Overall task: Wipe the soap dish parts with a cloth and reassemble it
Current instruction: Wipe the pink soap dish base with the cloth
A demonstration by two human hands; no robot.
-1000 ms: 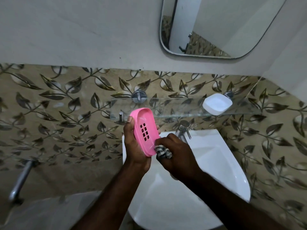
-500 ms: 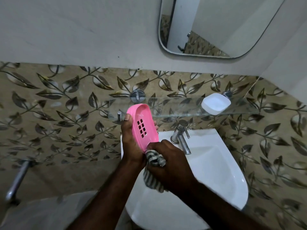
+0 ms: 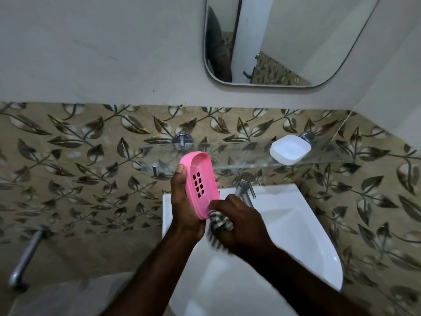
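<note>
My left hand point(image 3: 185, 205) grips a pink oval soap dish tray point(image 3: 199, 179) with drain holes, held upright above the sink, its hollow side facing me. My right hand point(image 3: 237, 221) is closed on a striped grey-and-white cloth point(image 3: 218, 221) pressed against the tray's lower end. Part of the cloth hangs blurred below my right hand. The white soap dish base point(image 3: 289, 149) rests on the glass shelf point(image 3: 239, 153) to the right, apart from both hands.
A white sink point(image 3: 296, 236) lies under my hands, with a chrome tap point(image 3: 245, 187) just behind my right hand. A mirror point(image 3: 284, 39) hangs above the shelf. A chrome pipe point(image 3: 25, 258) sticks out of the leaf-patterned tile wall at lower left.
The right hand with the cloth has kept rubbing around the tray's lower end, moving slightly left then back right. The left hand holds the tray in the same place.
</note>
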